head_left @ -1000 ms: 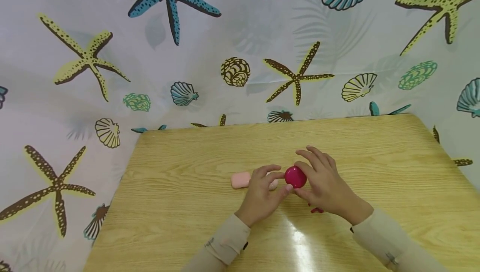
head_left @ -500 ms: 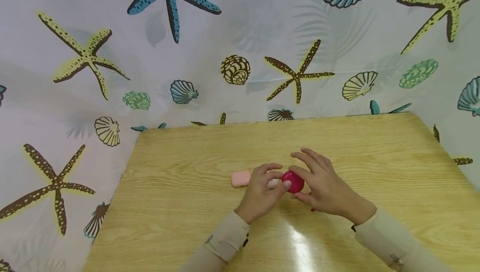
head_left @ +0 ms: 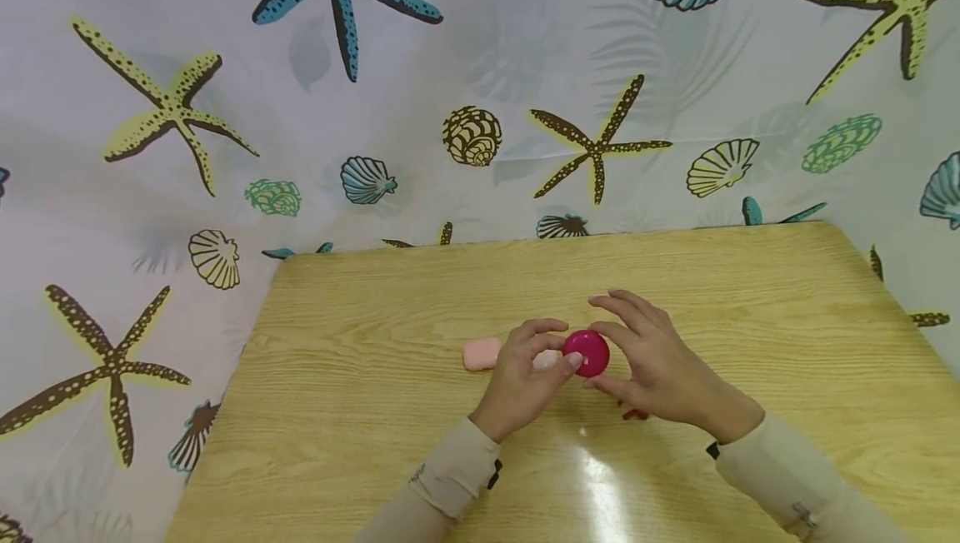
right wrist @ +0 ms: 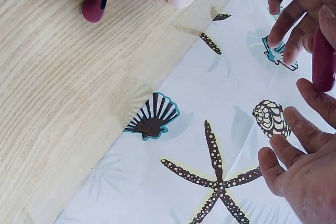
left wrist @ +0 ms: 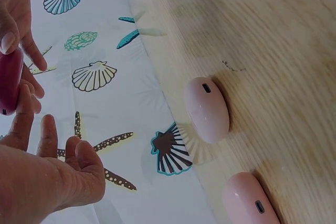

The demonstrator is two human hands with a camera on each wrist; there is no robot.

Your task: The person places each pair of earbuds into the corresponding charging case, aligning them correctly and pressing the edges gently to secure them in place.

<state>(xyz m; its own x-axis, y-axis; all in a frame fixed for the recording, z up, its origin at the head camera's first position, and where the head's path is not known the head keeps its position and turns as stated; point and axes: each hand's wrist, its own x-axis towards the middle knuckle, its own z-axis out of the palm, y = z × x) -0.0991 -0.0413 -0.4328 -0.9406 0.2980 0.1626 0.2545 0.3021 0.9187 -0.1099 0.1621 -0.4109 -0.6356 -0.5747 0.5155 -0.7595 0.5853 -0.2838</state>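
Note:
Both hands hold a round, glossy magenta earbud case (head_left: 592, 349) up above the table. My left hand (head_left: 521, 381) pinches its left side, with the thumb across the front. On the opposite side, my right hand (head_left: 667, 368) grips the rim between thumb and index finger, its other fingers spread. Seen edge-on in the left wrist view, the case (left wrist: 10, 80) looks closed, with a small dark port at one end. Magenta earbuds (right wrist: 97, 6) lie on the tabletop, partly covered by the right hand in the head view.
A pale pink rounded case (left wrist: 207, 111) stands on the table behind the left hand. Beside it is a peach-pink case (head_left: 480, 354). The wood-grain table (head_left: 360, 410) ends at a curtain (head_left: 420, 68) printed with starfish and shells.
The magenta case shifted slightly down and left, then back up, turning a little between the fingers. Briefly more hidden behind the right hand, the earbuds show again.

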